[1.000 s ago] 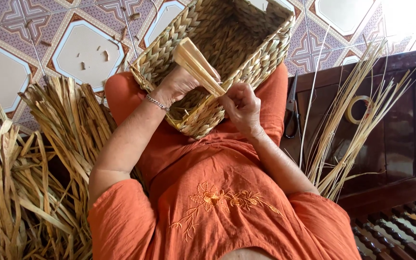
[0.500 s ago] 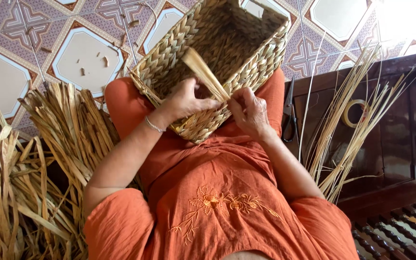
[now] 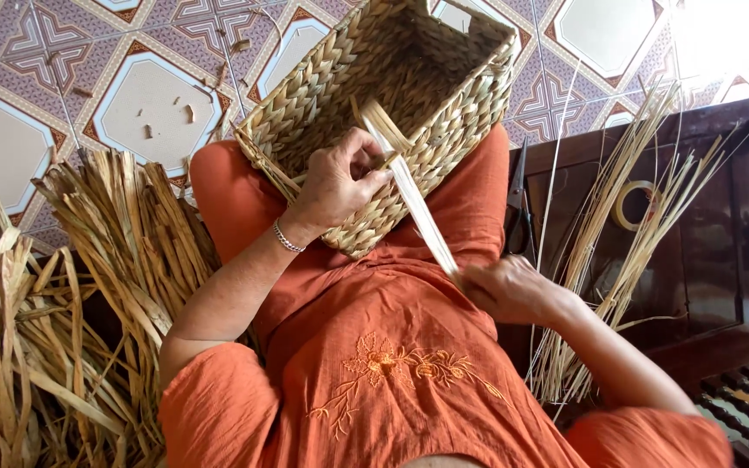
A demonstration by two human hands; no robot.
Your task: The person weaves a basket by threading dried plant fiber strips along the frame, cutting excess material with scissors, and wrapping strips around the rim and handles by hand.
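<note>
Left hand (image 3: 340, 186) pins the pale flat dried-reed strip (image 3: 418, 212) against the rectangular woven straw basket (image 3: 322, 95); right hand (image 3: 509, 290), at five o'clock, pinches its end; light, springy, likely brittle

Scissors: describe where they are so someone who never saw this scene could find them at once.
Start at the dark wooden bench on the person's right. The scissors lie at its near edge, between the woven basket on the lap and the pale reeds. They are the only dark metal thing there, blades pointing away.
</note>
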